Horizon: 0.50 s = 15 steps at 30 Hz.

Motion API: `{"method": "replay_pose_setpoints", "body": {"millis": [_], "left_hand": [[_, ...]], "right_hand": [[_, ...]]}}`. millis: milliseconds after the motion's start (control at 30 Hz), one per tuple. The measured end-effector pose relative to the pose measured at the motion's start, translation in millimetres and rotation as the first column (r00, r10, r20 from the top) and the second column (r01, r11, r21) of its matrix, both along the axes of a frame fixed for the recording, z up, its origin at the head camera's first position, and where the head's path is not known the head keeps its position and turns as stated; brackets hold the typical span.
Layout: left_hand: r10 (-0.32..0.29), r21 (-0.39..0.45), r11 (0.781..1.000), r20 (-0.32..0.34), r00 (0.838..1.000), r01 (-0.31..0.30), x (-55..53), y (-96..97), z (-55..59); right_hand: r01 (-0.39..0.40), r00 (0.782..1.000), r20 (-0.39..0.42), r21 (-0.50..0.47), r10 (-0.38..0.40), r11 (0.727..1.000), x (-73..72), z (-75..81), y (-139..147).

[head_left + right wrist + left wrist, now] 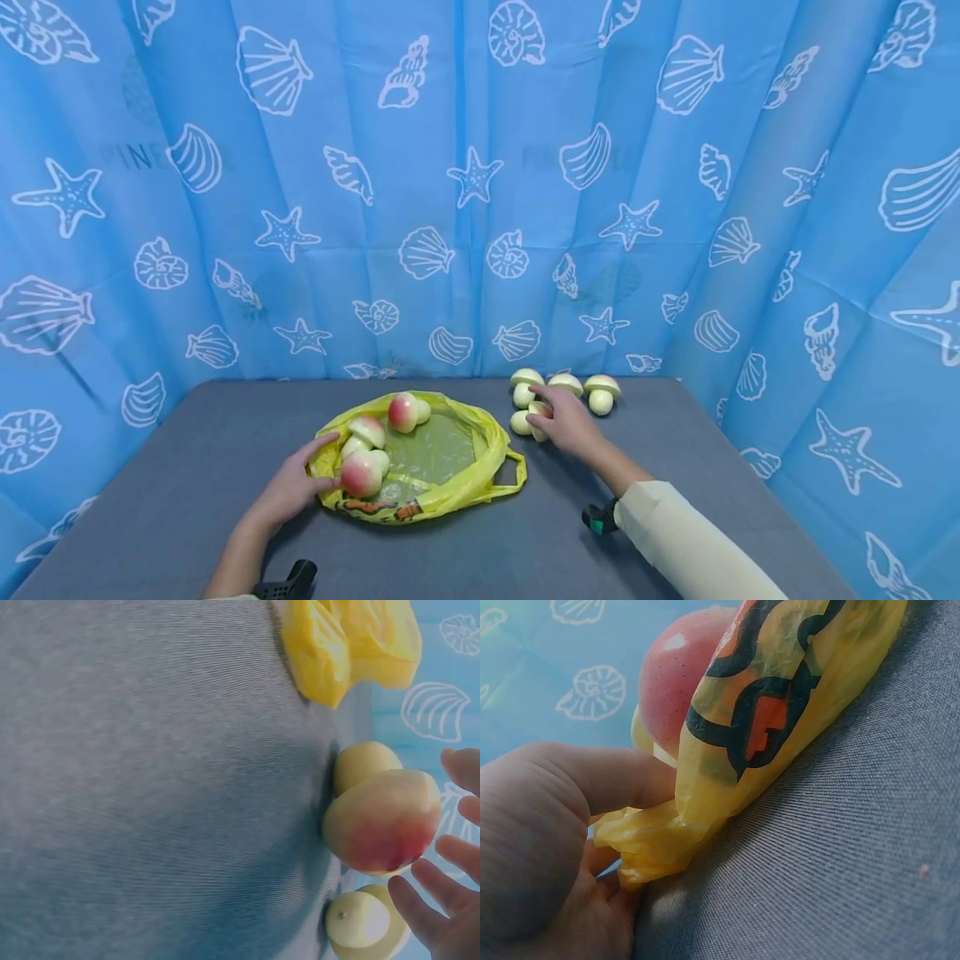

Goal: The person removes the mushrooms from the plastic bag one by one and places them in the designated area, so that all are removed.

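Observation:
A yellow plastic bag (457, 500) lies with its mouth spread wide. Inside are three mushroom-shaped pieces with pale stems and pinkish caps, one of them (362, 473) near the front left. My left hand (294, 485) holds the bag's left edge; in the left wrist view the bunched plastic (656, 844) sits between thumb and fingers. My right hand (568, 422) reaches over a mushroom-shaped piece (521, 422) lying on its side. In the right wrist view its fingers are spread beside that piece's red-tinged cap (386, 821), and I see no grip on it.
Several more mushroom-shaped pieces stand at the back right, including one (602, 395) on the far right. A bag handle loop (519, 473) sticks out toward them. The grey cloth-covered table (480, 554) meets a blue shell-patterned curtain (472, 225) behind and to the right.

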State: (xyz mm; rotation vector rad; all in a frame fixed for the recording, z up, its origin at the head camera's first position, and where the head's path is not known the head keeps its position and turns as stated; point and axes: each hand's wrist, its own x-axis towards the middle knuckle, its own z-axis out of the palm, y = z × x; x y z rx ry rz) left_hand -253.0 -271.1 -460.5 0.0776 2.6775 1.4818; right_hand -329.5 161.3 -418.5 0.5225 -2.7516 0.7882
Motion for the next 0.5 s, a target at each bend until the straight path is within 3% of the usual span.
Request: {"method": "replay_pose_setpoints", "body": {"millis": [133, 500], "left_hand": [[-0.006, 0.002, 1.0, -0.005, 1.0, 0.006, -0.1, -1.5, -0.3], [-0.008, 0.004, 1.0, -0.024, 1.0, 0.008, 0.8, -2.2, -2.8]], "right_hand": [[0.008, 0.999, 0.043, -0.007, -0.008, 1.0, -1.9, 6.5, -5], [0.009, 0.999, 0.038, 0.022, -0.01, 1.0, -16.1, 16.6, -26]]}}
